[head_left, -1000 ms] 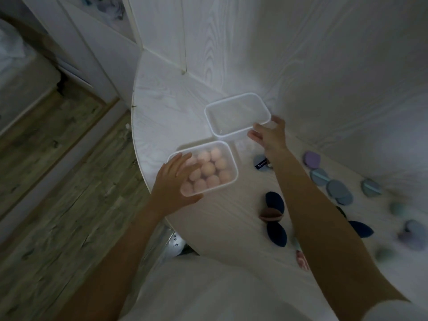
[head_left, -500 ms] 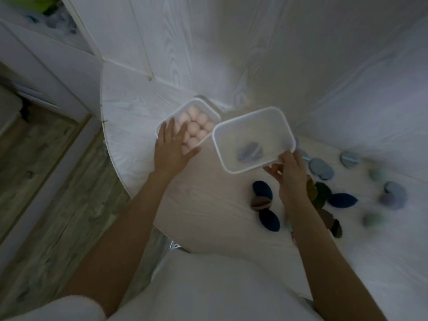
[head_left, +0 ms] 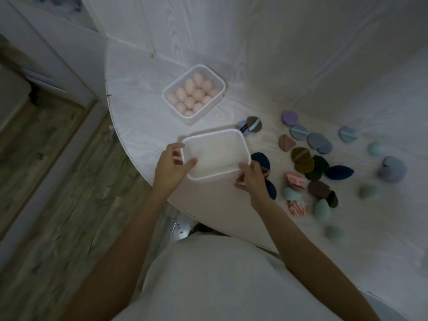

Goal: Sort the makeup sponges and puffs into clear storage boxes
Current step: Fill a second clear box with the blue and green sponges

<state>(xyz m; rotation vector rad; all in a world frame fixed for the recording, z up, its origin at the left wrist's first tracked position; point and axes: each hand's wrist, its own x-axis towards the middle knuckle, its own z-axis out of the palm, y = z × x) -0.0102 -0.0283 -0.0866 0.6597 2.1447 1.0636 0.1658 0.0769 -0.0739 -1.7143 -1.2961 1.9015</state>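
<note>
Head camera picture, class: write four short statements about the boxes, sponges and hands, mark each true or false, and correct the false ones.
1. The far box holds pink sponges. True.
2. Both hands grip the near box. True: the left hand and right hand hold its near corners.
3. The near box is full of blue puffs. False: nothing shows inside it.
4. The loose puffs lie to the left of the boxes. False: they lie to the right, on the table.

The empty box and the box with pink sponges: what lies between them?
Head view: only bare table between the empty box and the box of pink sponges.
</note>
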